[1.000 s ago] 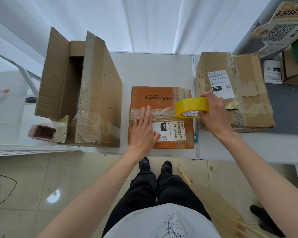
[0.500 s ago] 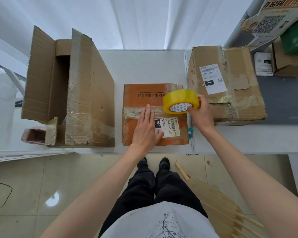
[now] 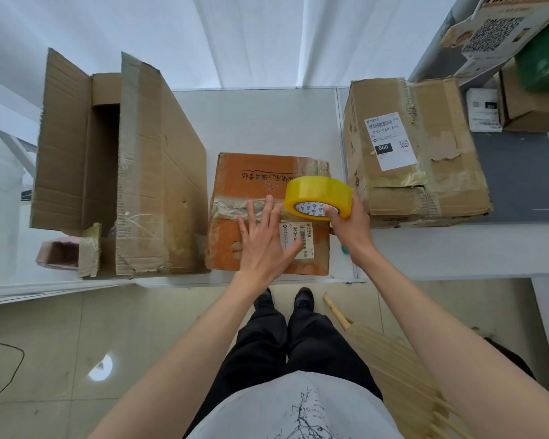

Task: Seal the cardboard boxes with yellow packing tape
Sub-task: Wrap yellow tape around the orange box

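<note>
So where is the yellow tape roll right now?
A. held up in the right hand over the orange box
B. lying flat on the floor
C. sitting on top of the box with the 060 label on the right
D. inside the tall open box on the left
A: the right hand grips the yellow tape roll above the orange box, while the left hand lies flat on that box.
</note>
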The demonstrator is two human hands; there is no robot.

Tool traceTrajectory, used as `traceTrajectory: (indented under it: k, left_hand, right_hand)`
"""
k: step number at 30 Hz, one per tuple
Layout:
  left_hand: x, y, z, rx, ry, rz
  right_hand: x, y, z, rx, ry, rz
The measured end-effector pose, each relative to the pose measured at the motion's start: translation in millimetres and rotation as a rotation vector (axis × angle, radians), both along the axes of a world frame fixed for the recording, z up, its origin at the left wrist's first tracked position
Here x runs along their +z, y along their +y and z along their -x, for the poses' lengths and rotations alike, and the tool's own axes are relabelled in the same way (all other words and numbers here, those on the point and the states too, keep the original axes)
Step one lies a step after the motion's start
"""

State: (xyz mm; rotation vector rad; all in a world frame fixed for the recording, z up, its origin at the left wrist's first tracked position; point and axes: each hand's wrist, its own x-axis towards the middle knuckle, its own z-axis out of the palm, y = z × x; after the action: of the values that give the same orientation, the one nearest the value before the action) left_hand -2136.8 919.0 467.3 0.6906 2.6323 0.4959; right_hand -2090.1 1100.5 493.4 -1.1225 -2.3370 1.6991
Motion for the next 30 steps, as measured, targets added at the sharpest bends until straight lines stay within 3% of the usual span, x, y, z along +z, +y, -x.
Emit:
traceTrajectory:
  k: [4,14,23,30]
  left_hand:
    - [-2,-7,0,-0.006,0.0,-0.039]
    - [-10,-15,0,-0.095,0.03,0.098]
    - [-8,-11,1,-0.125,0.02,0.168]
    - [-5,-7,-1,-0.136,0.075,0.252]
  right_hand:
    - [-1,-1,-1,-0.028,0.013,-0.002]
    - [11,3,-13,0.042,0.144,-0.22]
    - [20,38,-39,-0.008,0.083,-0.376]
    - [19,38,-35,-0.035,0.082,-0.366]
